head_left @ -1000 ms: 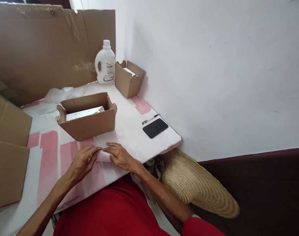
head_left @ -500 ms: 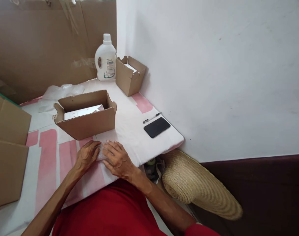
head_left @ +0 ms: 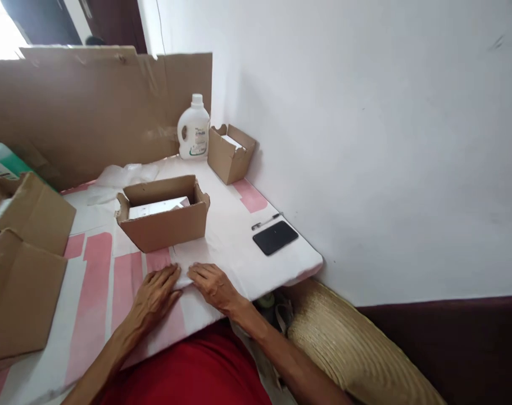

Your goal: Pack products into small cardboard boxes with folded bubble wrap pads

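My left hand [head_left: 158, 289] lies palm down on the cloth-covered table, fingers stretched out and close together. My right hand [head_left: 213, 286] rests opposite, its fingers extended toward the left and slightly bent. Between the fingertips is a pale patch [head_left: 185, 277], perhaps clear plastic wrap; its outline is hard to make out. Just beyond both hands stands an open cardboard box [head_left: 171, 228] with a white carton [head_left: 157, 208] inside. Neither hand touches this box.
A black phone [head_left: 275, 237] and pen [head_left: 266, 221] lie at right. Farther back are a white jug [head_left: 194, 132], a smaller cardboard box [head_left: 228, 160] and crumpled clear plastic [head_left: 123, 175]. Larger boxes [head_left: 26, 298] stand left. A straw hat [head_left: 335, 332] sits below the table edge by the wall.
The view has tilted up, showing more beyond the cardboard panel. My hands have moved slightly apart and flattened; the bubble wrap seen between them before is now hard to discern.
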The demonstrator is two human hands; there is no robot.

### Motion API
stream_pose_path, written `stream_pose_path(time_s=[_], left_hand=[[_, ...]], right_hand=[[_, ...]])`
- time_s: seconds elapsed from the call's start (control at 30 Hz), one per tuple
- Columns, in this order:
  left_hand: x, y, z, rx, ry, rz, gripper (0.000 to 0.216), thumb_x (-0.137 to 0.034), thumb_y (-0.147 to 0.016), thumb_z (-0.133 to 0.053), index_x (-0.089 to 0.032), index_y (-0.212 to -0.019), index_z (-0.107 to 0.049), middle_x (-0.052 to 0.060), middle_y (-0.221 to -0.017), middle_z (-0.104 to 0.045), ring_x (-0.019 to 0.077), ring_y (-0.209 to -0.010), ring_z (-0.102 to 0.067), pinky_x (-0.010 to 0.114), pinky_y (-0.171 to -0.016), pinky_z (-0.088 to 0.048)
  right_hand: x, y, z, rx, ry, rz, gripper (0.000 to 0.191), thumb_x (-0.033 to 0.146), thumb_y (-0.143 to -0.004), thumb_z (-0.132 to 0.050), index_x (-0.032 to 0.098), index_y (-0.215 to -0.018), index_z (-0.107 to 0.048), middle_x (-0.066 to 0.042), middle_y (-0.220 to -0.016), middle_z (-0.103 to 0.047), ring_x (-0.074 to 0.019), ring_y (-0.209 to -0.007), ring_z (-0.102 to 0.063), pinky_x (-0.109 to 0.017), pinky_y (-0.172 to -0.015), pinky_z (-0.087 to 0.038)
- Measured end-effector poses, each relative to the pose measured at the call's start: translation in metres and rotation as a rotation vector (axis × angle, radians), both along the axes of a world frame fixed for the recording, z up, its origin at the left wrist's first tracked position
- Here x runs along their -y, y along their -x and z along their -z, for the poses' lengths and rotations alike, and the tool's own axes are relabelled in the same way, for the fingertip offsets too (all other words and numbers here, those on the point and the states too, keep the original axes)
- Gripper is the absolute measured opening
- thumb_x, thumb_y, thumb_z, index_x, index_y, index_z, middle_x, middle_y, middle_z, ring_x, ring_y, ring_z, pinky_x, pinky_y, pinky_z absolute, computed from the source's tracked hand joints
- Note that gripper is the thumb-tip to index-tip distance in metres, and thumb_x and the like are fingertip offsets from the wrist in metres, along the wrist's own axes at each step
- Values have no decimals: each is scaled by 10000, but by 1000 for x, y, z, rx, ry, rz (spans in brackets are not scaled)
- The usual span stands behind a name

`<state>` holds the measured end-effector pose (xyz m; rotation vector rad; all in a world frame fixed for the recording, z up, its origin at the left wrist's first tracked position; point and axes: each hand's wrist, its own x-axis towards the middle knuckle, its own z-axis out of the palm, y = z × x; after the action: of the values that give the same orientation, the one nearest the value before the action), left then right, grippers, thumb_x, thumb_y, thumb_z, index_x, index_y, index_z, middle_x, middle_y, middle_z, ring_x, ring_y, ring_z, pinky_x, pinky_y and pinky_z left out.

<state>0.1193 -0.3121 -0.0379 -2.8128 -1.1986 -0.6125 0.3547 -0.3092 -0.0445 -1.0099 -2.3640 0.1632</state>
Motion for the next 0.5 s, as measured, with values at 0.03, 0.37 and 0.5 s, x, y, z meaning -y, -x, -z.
stream_pose_path(time_s=[0.03, 0.37, 0.5], left_hand=[[-2, -1, -12, 12, -23, 24, 396, -226, -966, -492, -176, -1347, -591, 130, -1211, -735, 261, -1102, -688, 407, -920, -510], [-49, -4, -184, 275, -291, -152, 523, -238, -963, -555, -265, -1472, -441, 109, -1382, -602, 260, -1262, -582, 424, -1027, -479], [-85, -3, -188, 335, -212, -181, 449, -288, -991, -497, -269, -1439, -486, 98, -1394, -578, 253, -1288, -561, 450, -1075, -465]], right_hand=[[-1, -4, -11, -17, -2, 5, 178, 125, -980, -553, 153, -1111, -672, -113, -1042, -766, -235, -947, -719, -348, -818, -555], [-77, -16, -201, -84, -491, 89, 178, 163, -1033, -488, 168, -1042, -666, -78, -976, -742, -207, -882, -642, -336, -798, -461], [-135, 6, -205, 110, -404, 123, 171, 160, -996, -539, 154, -992, -710, -124, -1045, -713, -252, -1008, -597, -356, -851, -450]])
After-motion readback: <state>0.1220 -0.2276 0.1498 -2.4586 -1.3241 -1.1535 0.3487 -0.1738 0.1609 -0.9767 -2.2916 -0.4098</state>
